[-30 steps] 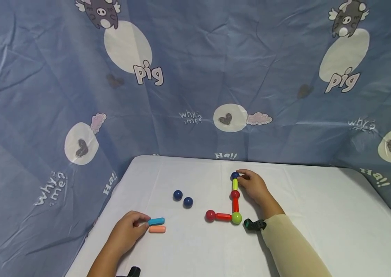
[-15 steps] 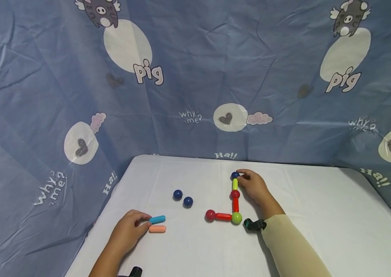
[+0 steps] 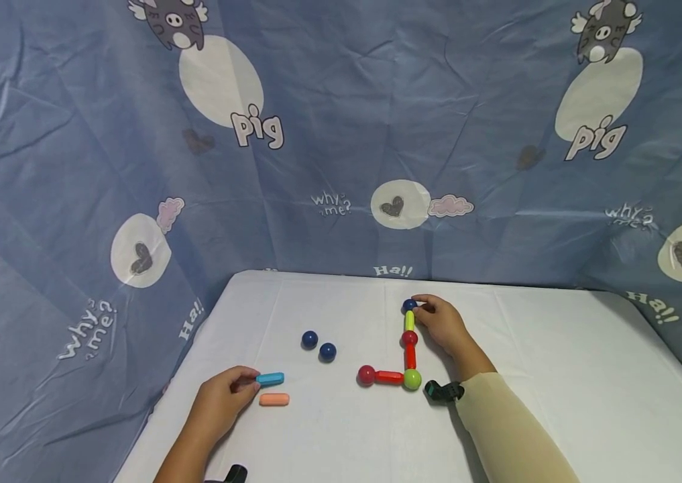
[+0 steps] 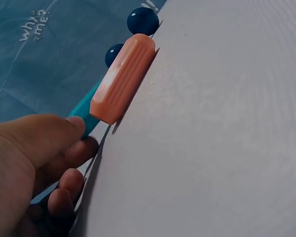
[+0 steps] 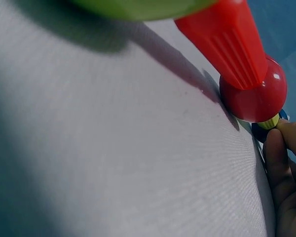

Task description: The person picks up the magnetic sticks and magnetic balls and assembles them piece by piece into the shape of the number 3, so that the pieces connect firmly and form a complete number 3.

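Observation:
My left hand [image 3: 222,401] pinches one end of a light blue rod [image 3: 271,379] between thumb and finger. An orange rod [image 3: 274,400] lies just nearer than it; the left wrist view shows the orange rod [image 4: 123,81] in front of the blue one. My right hand [image 3: 442,325] grips a dark blue ball [image 3: 409,306] where it meets a yellow-green rod [image 3: 410,321] at the far end of an L-shaped chain. Down the chain come a red ball [image 3: 410,338], a red rod [image 3: 410,357], a green ball [image 3: 412,380], another red rod [image 3: 389,378] and a red ball [image 3: 366,375].
Two loose dark blue balls, one farther [image 3: 309,340] and one nearer [image 3: 327,352], lie between the hands. Everything rests on a white-covered table [image 3: 534,376]. Behind it hangs a blue printed curtain [image 3: 328,147].
My left hand has shifted the light blue rod slightly away from the orange rod, widening the gap. The right hand and the chain stay where they were.

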Available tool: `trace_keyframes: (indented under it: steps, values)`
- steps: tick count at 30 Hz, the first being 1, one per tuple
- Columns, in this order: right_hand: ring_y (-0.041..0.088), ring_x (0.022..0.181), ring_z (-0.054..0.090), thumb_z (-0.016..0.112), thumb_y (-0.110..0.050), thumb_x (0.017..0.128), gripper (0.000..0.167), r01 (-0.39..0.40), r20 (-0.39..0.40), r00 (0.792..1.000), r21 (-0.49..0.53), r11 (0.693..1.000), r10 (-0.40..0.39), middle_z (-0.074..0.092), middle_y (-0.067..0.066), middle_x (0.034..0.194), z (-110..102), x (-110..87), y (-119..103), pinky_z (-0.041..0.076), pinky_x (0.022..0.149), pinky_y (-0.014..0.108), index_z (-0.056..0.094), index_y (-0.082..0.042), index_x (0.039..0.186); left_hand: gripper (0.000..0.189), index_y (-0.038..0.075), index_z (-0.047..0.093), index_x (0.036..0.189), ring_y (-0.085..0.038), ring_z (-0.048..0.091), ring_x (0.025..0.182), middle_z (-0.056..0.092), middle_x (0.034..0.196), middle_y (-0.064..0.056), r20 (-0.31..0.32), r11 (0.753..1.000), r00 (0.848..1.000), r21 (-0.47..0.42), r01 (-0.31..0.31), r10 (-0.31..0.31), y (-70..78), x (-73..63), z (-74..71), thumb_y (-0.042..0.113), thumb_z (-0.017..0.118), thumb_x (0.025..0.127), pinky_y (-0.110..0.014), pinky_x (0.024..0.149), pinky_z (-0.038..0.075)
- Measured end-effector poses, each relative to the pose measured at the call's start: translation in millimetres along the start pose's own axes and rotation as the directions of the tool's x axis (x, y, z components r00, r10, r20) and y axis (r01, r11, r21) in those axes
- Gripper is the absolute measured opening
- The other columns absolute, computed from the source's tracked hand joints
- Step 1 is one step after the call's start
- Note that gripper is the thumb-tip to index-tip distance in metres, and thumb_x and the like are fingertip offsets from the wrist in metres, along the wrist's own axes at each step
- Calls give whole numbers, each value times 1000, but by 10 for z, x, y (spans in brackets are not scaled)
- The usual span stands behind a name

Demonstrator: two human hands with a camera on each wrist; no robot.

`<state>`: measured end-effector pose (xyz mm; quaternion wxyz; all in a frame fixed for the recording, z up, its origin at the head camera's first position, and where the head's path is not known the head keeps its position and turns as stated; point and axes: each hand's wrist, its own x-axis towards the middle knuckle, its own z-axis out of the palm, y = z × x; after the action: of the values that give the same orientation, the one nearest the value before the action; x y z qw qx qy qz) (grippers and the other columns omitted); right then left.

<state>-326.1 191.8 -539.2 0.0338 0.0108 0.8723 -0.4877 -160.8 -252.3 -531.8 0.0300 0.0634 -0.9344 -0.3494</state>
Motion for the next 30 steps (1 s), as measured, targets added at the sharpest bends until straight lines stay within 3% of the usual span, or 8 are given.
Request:
trace_keyframes:
  steps: [10, 14, 23, 30]
  values:
    - [27, 109, 62, 63, -25, 105, 38, 0, 5, 1000, 14, 1000, 0, 67, 12, 126, 0, -10, 10, 54, 101, 43, 64, -20, 143, 24, 18, 77, 116, -13, 67, 95, 77, 103, 4, 58, 995, 998, -90, 41, -36, -34, 52, -56, 30, 79, 95, -34, 82, 53]
    - [28, 111, 60, 63, -25, 105, 37, -21, 4, 1000, 14, 1000, 21, 66, 11, 127, -7, -17, -5, 53, 102, 44, 64, -22, 142, 25, 17, 76, 118, -15, 69, 101, 77, 106, 3, 54, 994, 998, -109, 27, -21, 6, 104, -96, 30, 77, 96, -36, 87, 54]
    - [27, 109, 61, 63, -27, 105, 38, -12, 3, 1000, -3, 1000, 12, 67, 11, 126, -22, -1, -16, 54, 101, 44, 63, -22, 143, 19, 16, 76, 116, -13, 65, 92, 75, 101, 2, 56, 983, 998, -186, -8, 19, 270, 274, -28, 23, 75, 98, -25, 74, 53]
    - [28, 111, 61, 63, -26, 104, 37, -26, 3, 1000, 8, 1000, 26, 66, 11, 127, -4, 4, -12, 52, 104, 46, 65, -22, 141, 20, 15, 75, 117, -17, 63, 92, 75, 104, 0, 33, 978, 998, -202, -44, 52, 508, 434, -35, 24, 75, 98, -28, 73, 51]
